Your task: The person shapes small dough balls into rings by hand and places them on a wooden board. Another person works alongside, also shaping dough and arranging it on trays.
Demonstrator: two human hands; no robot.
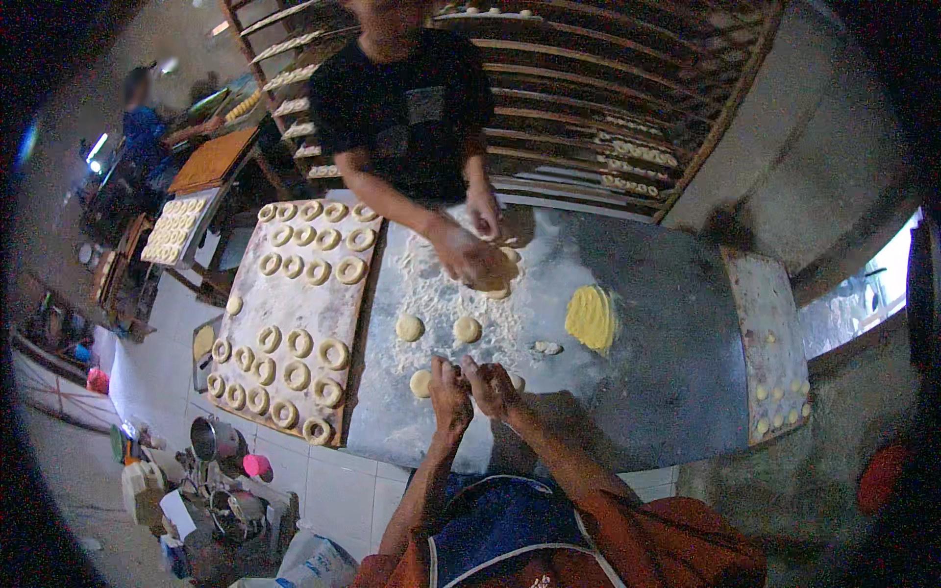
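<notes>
My left hand (451, 400) and my right hand (494, 389) are close together over the floured metal tabletop (667, 333), fingers curled in. Whatever lies between the fingertips is hidden. One pale dough ball (420, 383) sits just left of my left hand; another dough ball (518, 383) shows partly beside my right fingers. Farther off, two more balls, a left one (410, 327) and a right one (468, 329), rest in loose flour (426, 269). Across the table a co-worker's hand (469, 257) presses on pale dough (504, 279).
A wooden board (323, 235) with several dough rings lies on the left. A yellow dough-like slab (590, 318) and a small whitish scrap (547, 347) are right of the flour. Another board (765, 323) holds small balls at the far right. A tray rack (578, 108) stands behind the co-worker.
</notes>
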